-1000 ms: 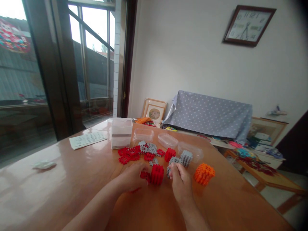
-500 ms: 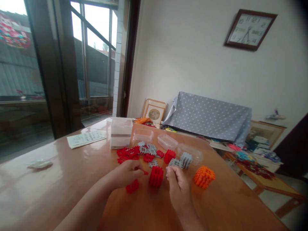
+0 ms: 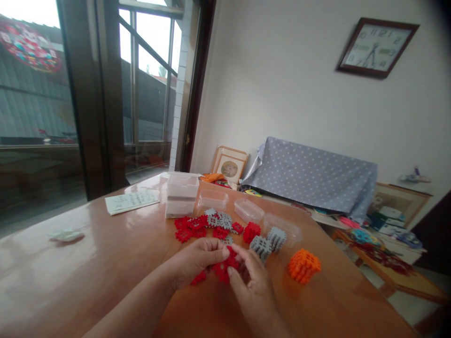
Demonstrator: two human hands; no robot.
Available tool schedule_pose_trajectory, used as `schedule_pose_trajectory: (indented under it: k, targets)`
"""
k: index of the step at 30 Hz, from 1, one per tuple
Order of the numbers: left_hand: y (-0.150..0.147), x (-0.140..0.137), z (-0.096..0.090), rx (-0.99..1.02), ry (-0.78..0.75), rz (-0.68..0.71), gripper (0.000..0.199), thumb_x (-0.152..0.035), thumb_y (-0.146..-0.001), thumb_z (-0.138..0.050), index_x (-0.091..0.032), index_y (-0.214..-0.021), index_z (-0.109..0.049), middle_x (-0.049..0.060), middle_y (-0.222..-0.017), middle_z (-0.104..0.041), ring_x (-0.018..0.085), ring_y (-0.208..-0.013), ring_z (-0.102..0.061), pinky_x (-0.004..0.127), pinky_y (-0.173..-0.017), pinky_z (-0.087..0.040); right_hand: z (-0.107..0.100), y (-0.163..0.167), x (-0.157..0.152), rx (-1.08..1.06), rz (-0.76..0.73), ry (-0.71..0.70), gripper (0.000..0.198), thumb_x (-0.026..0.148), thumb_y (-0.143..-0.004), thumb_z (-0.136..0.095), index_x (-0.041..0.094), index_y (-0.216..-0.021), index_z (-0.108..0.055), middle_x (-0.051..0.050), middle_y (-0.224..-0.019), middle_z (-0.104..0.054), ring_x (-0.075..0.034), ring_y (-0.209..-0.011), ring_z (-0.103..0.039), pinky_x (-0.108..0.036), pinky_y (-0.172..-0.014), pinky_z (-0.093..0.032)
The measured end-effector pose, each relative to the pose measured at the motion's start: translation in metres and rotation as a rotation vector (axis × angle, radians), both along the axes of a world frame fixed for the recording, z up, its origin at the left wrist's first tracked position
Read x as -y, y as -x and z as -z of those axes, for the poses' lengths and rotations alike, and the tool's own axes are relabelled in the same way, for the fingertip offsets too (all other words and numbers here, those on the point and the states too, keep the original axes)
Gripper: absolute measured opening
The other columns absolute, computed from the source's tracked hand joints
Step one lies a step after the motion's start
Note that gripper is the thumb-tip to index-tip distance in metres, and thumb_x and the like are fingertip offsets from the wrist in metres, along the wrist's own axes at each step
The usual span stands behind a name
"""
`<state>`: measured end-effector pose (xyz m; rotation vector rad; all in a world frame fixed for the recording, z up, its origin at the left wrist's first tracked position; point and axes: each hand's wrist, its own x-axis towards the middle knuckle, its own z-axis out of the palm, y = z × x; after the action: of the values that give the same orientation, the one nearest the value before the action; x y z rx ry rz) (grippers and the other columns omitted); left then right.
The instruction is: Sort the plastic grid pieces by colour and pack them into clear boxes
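My left hand [image 3: 202, 259] and my right hand [image 3: 252, 277] meet near the table's front, both closed on red interlocking plastic pieces [image 3: 222, 272]. The left thumb and fingers pinch the upper edge, while the right thumb and fingers press from the right. My fingers partly hide the pieces, so I cannot tell how they join. Another red piece [image 3: 199, 278] lies under my left hand. Just beyond are a loose pile of red pieces [image 3: 190, 226], grey pieces [image 3: 222, 219], a red stack [image 3: 251, 232] and two grey stacks [image 3: 260, 247]. An orange stack [image 3: 304, 266] stands to the right.
Stacked clear boxes [image 3: 182, 195] and shallow clear containers [image 3: 249, 210] line the far side of the table [image 3: 134, 249]. Printed paper [image 3: 132, 202] and a crumpled plastic wrapper [image 3: 66, 234] lie at left. A low wooden bench [image 3: 398, 270] stands off the right edge.
My hands, apart on either side of the red stack before, have come together on the red pieces. The view has shifted slightly, moving the surroundings rightward in the picture.
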<state>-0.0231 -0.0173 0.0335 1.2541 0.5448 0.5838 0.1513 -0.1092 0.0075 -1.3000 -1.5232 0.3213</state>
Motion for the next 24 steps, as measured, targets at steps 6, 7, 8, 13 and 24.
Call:
schedule_pose_trajectory:
  k: [6, 7, 8, 13, 24]
  targets:
    - [-0.018, 0.004, 0.008, 0.171, 0.085, -0.119, 0.027, -0.024, -0.072, -0.079, -0.019, -0.09, -0.059, -0.001, -0.075, -0.064, 0.01, -0.066, -0.059, 0.021, -0.062, -0.041, 0.002, 0.0, -0.007, -0.423, 0.144, 0.079, 0.035, 0.045, -0.091, -0.063, 0.021, -0.116, -0.061, -0.003, -0.088, -0.064, -0.018, -0.076, -0.061, -0.03, -0.068, -0.055]
    - [-0.019, 0.003, 0.01, 0.175, 0.094, -0.13, 0.027, -0.024, -0.072, -0.078, -0.019, -0.09, -0.058, -0.001, -0.074, -0.064, 0.011, -0.065, -0.059, 0.022, -0.062, -0.041, 0.001, 0.0, -0.007, -0.453, 0.126, 0.097, 0.034, 0.047, -0.091, -0.063, 0.021, -0.113, -0.061, -0.003, -0.089, -0.065, -0.019, -0.076, -0.062, -0.03, -0.066, -0.055]
    - [-0.02, 0.002, 0.012, 0.179, 0.1, -0.142, 0.027, -0.025, -0.073, -0.078, -0.019, -0.091, -0.058, -0.001, -0.072, -0.063, 0.011, -0.064, -0.059, 0.022, -0.061, -0.041, 0.0, -0.001, -0.007, -0.461, 0.102, 0.119, 0.034, 0.047, -0.091, -0.062, 0.021, -0.112, -0.061, -0.004, -0.09, -0.065, -0.019, -0.076, -0.062, -0.031, -0.065, -0.055]
    - [-0.019, -0.005, 0.021, 0.193, 0.098, -0.189, 0.025, -0.029, -0.076, -0.076, -0.019, -0.093, -0.06, -0.001, -0.072, -0.063, 0.01, -0.061, -0.057, 0.022, -0.061, -0.041, -0.008, -0.009, -0.002, -0.199, 0.07, 0.096, 0.046, 0.035, -0.088, -0.065, 0.025, -0.133, -0.059, -0.008, -0.118, -0.064, -0.024, -0.104, -0.063, -0.039, -0.091, -0.054]
    - [-0.018, -0.008, 0.022, 0.162, 0.077, -0.187, 0.025, -0.03, -0.075, -0.077, -0.018, -0.093, -0.064, 0.001, -0.077, -0.066, 0.01, -0.06, -0.055, 0.023, -0.061, -0.041, -0.01, -0.026, -0.003, 0.016, 0.004, 0.161, 0.058, 0.027, -0.08, -0.071, 0.026, -0.137, -0.06, -0.007, -0.119, -0.063, -0.022, -0.093, -0.063, -0.036, -0.086, -0.054]
